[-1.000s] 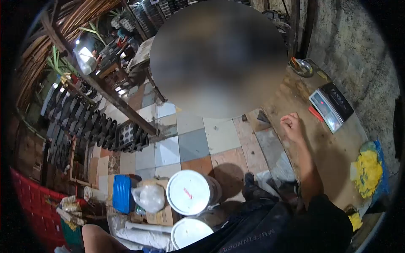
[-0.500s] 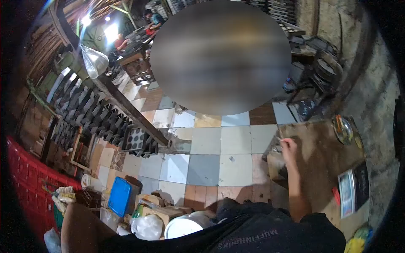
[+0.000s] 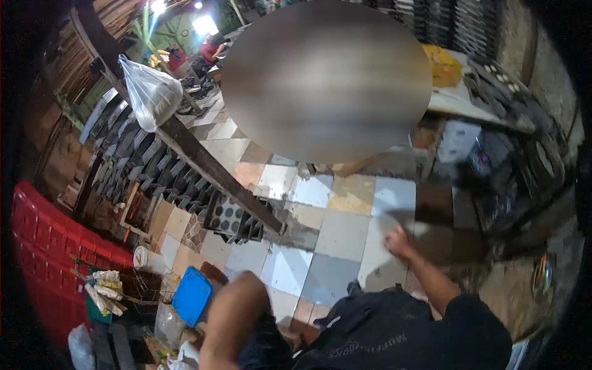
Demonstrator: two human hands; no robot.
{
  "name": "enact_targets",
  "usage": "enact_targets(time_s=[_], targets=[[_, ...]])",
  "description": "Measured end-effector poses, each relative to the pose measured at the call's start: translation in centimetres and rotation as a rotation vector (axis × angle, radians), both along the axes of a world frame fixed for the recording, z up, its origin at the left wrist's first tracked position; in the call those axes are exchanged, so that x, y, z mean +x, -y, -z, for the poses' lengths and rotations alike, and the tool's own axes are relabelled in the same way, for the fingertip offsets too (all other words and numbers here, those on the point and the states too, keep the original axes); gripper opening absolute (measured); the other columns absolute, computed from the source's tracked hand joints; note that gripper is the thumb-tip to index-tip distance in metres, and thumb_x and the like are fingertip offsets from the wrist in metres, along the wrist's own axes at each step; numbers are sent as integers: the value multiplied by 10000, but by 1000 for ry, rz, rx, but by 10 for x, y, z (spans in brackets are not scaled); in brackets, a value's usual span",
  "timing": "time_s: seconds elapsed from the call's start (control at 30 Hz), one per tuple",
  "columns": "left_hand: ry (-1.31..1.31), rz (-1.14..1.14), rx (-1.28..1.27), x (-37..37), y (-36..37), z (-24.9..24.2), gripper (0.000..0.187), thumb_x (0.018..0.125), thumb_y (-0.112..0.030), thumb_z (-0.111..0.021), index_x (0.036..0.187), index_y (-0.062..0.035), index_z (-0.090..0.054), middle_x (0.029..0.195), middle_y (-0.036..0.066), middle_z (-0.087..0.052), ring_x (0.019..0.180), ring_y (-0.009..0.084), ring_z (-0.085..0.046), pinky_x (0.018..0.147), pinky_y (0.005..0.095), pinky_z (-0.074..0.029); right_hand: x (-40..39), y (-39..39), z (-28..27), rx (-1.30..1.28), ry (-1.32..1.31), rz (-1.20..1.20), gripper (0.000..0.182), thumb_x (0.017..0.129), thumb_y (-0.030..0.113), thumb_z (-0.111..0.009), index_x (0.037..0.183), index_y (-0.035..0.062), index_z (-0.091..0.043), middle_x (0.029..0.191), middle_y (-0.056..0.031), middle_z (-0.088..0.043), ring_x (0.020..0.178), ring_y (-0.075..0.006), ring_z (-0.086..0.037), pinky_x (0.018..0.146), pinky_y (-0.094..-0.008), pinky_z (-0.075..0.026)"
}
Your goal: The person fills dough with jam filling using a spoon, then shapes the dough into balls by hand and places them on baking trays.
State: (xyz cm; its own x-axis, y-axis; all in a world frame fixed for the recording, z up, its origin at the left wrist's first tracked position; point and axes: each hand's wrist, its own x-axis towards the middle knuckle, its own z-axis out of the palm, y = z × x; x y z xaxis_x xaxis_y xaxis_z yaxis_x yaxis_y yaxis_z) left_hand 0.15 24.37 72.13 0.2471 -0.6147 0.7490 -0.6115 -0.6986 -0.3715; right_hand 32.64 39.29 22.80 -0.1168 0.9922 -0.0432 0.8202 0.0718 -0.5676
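My right hand point(image 3: 399, 242) is held out over the tiled floor point(image 3: 342, 237), its fingers curled together. Motion blur hides what, if anything, is in them. To its right stands a brown wooden table point(image 3: 515, 287) with a round clear-lidded container point(image 3: 542, 274) on it; the hand is apart from both. My left arm point(image 3: 237, 314) is bent low in front of my dark shirt, near a blue lid point(image 3: 192, 296). The fingers of my left hand cannot be made out.
A slanting wooden post point(image 3: 216, 179) carries a hanging plastic bag point(image 3: 151, 95). Stacked dark trays point(image 3: 148, 163) stand behind it, red crates point(image 3: 58, 265) at left. A person in red point(image 3: 211, 52) sits far back. A cluttered bench point(image 3: 472, 108) lines the right. A blurred oval covers the upper middle.
My view has turned and moved forward. My right hand has left the area over the table's edge and is now over the floor tiles. My left arm has swung inward from the far left.
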Motion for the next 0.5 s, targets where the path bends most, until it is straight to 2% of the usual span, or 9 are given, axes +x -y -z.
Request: enact_targets(time_s=[0.1, 0.13, 0.17, 0.2, 0.27, 0.33, 0.37, 0.43, 0.5], targets=[[-481, -157, -326, -34, -113, 41, 335, 961, -121, -379, 657, -125, -520, 587, -7, -441, 456, 118, -433, 401, 253, -294, 58, -14, 114, -533, -331, 262, 513, 826, 407, -576, 1235, 97, -570, 1391, -204, -417, 1325, -398, -331, 1110, -462, -273], [-645, -449, -806, -45, -146, 65, 271, 871, -219, -525, 630, -95, -527, 635, 45, -509, 503, 181, -482, 431, 309, -338, 66, -17, 139, -602, 144, 485, 637, 887, 378, -547, 1412, 73, -356, 1421, -180, -418, 1328, -382, -367, 1116, -446, -281], [-782, -736, -1298, -52, -185, 89, 337, 781, -316, -671, 603, -66, -534, 683, 97, -577, 549, 244, -531, 461, 364, -382, 114, 2, 258, -598, -274, 708, 635, 900, 364, -529, 1423, 44, -364, 1407, -222, -416, 1318, -400, -370, 1073, -473, -326], [-127, -805, -1026, -36, -246, 131, 317, 796, -309, -680, 676, -35, -574, 708, 73, -556, 608, 206, -521, 550, 321, -397, 110, 14, 189, -745, -240, 813, 602, 927, 361, -490, 1408, 12, -391, 1368, -274, -436, 1297, -435, -378, 1049, -505, -325], [-126, -923, -1727, -45, -364, 240, 293, 859, -267, -653, 1013, -21, -614, 815, 128, -603, 735, 213, -573, 650, 300, -436, 114, -24, 141, -997, -250, 990, 453, 974, 262, -425, 1375, 51, -418, 1398, -164, -424, 1250, -300, -448, 1004, -421, -406], [-343, -1909, -1182, -103, -426, 425, 412, 803, -274, -682, 1117, -26, -583, 982, 202, -601, 884, 364, -592, 740, 449, -489, 145, -62, 180, -940, -261, 943, 441, 964, 266, -441, 1344, 45, -436, 1342, -158, -450, 1208, -300, -470, 975, -419, -421], [-536, -2063, -1222, -117, -420, 473, 453, 768, -284, -695, 1128, -36, -578, 1022, 228, -582, 943, 405, -579, 778, 498, -488, 162, -99, 199, -909, -260, 911, 434, 959, 269, -449, 1329, 41, -445, 1314, -156, -463, 1187, -300, -481, 961, -417, -429], [-1042, -1942, -1681, -161, -396, 635, 525, 741, -401, -681, 1152, -83, -607, 1094, 236, -627, 1019, 396, -597, 870, 471, -482, 178, -171, 221, -869, -267, 840, 423, 949, 273, -465, 1298, 34, -464, 1258, -150, -489, 1145, -300, -504, 933, -414, -443], [-1088, -1630, -2374, -139, -340, 636, 549, 778, -547, -635, 1035, -64, -661, 991, 217, -676, 966, 361, -641, 818, 489, -499, 179, -221, 242, -863, -277, 772, 413, 939, 278, -482, 1267, 27, -482, 1201, -145, -515, 1104, -299, -526, 904, -412, -458]])
